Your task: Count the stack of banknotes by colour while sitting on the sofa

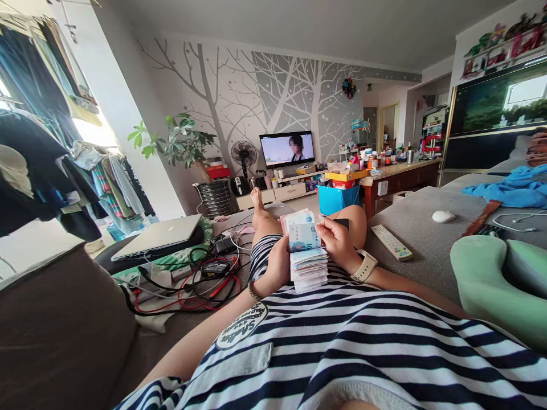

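A thick stack of banknotes [308, 270] is held in front of my lap, its lower part folded down toward me. My left hand [278, 263] is closed around the left side of the stack. My right hand [337, 244] pinches the upper right edge of a blue-green banknote [301, 237] at the front, thumb and fingers together. Pinkish notes show behind it at the top. A dark flat object [342, 225] lies just beyond my right hand; its kind is unclear. The striped clothing [342, 330] covers my lap below the notes.
To the left lie a silver laptop [158, 238] and tangled cables [205, 276]. On the right are a white remote control [391, 242], a white mouse [443, 216] and a green cushion [478, 273]. A cluttered table [405, 168] and a television [287, 149] stand farther off.
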`<state>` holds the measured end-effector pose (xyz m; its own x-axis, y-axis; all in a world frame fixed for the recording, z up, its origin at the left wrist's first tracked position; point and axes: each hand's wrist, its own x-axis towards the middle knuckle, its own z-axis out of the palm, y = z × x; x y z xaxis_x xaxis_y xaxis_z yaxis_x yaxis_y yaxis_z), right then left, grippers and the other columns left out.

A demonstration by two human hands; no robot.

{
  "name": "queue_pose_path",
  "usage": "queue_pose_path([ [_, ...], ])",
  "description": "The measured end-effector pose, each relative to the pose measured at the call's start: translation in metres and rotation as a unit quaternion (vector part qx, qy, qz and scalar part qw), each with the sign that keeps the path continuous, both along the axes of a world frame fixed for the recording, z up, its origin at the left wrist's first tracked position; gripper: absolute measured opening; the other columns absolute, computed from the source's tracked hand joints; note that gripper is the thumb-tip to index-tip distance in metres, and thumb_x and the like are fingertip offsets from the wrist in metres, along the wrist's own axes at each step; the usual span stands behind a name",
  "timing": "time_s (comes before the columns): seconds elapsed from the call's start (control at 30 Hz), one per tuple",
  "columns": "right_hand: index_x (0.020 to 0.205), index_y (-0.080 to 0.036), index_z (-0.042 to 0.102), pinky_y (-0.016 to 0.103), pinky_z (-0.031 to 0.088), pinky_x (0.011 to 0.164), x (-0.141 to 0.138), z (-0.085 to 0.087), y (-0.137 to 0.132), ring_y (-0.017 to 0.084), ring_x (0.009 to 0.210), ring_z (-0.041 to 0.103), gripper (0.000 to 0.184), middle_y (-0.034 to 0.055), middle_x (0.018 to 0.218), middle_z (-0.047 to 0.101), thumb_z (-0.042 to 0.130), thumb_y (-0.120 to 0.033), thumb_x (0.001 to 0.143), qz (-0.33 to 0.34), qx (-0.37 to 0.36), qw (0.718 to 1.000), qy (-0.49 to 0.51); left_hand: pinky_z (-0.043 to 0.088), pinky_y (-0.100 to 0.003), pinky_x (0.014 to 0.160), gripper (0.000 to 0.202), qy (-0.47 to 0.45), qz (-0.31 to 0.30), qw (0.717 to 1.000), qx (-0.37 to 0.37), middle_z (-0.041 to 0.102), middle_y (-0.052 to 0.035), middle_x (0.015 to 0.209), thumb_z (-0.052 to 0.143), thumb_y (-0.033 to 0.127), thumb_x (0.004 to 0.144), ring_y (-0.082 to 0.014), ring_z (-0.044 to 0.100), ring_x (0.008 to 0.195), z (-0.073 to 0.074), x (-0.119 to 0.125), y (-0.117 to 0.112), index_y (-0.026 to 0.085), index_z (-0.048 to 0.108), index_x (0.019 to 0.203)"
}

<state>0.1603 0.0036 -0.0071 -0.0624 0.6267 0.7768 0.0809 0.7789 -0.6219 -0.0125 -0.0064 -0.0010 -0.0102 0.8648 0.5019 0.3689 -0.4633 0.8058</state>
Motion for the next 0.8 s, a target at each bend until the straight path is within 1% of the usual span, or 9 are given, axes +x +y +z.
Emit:
queue_pose_path([
  [0.1, 0.074, -0.02, 0.053, 0.026, 0.035, 0.054, 0.0, 0.0, -0.001, 0.014, 0.057, 0.047, 0.036, -0.0018, 0.06, 0.049, 0.051, -0.049, 0.095, 0.002, 0.003, 1.0, 0.005, 0.045, -0.032, 0.077, 0.014, 0.025, 0.016, 1.0, 0.003, 0.068, -0.005, 0.081, 0.048, 0.021, 0.072, -0.0193, 0.053, 0.081, -0.002, -0.002, 0.002, 0.016, 0.061, 0.073],
  [0.23, 0.076, -0.02, 0.055, 0.026, 0.036, 0.056, 0.001, 0.001, -0.005, 0.015, 0.061, 0.048, 0.033, -0.0009, 0.064, 0.051, 0.052, -0.047, 0.095, 0.009, 0.025, 1.0, 0.008, 0.047, -0.033, 0.078, 0.017, 0.05, 0.016, 0.999, 0.014, 0.069, -0.0049, 0.079, 0.048, 0.021, 0.072, -0.0207, 0.056, 0.081, 0.001, -0.002, 0.0, 0.017, 0.064, 0.073],
  [0.4, 0.078, -0.019, 0.056, 0.026, 0.038, 0.059, 0.001, 0.003, -0.01, 0.015, 0.063, 0.05, 0.03, 0.0001, 0.067, 0.055, 0.052, -0.043, 0.096, 0.022, 0.051, 0.998, 0.0, 0.047, -0.034, 0.082, 0.019, 0.093, 0.018, 0.995, 0.041, 0.071, -0.0059, 0.084, 0.048, 0.02, 0.073, -0.0211, 0.057, 0.083, 0.003, -0.002, -0.002, 0.016, 0.067, 0.076],
  [0.57, 0.078, -0.019, 0.057, 0.026, 0.037, 0.058, 0.001, 0.003, -0.011, 0.013, 0.06, 0.048, 0.032, -0.0002, 0.067, 0.055, 0.052, -0.045, 0.096, 0.035, 0.051, 0.998, -0.003, 0.048, -0.034, 0.084, 0.017, 0.095, 0.026, 0.995, 0.03, 0.07, -0.0052, 0.083, 0.047, 0.018, 0.073, -0.0206, 0.058, 0.083, 0.001, -0.002, 0.0, 0.017, 0.064, 0.072],
  [0.67, 0.077, -0.019, 0.056, 0.026, 0.035, 0.056, 0.001, 0.003, -0.01, 0.013, 0.058, 0.046, 0.033, -0.0009, 0.065, 0.053, 0.052, -0.046, 0.096, 0.035, 0.05, 0.998, -0.002, 0.048, -0.034, 0.085, 0.017, 0.093, 0.016, 0.995, 0.027, 0.069, -0.0049, 0.082, 0.046, 0.019, 0.074, -0.0205, 0.058, 0.085, 0.001, -0.002, 0.001, 0.018, 0.063, 0.071],
  [0.8, 0.077, -0.019, 0.056, 0.027, 0.034, 0.056, 0.001, 0.002, -0.01, 0.013, 0.058, 0.045, 0.033, -0.0009, 0.065, 0.052, 0.052, -0.045, 0.096, 0.034, 0.057, 0.998, -0.001, 0.047, -0.033, 0.083, 0.016, 0.078, 0.005, 0.996, 0.033, 0.066, -0.004, 0.077, 0.048, 0.021, 0.076, -0.0197, 0.057, 0.081, 0.002, -0.001, 0.001, 0.02, 0.06, 0.065],
])
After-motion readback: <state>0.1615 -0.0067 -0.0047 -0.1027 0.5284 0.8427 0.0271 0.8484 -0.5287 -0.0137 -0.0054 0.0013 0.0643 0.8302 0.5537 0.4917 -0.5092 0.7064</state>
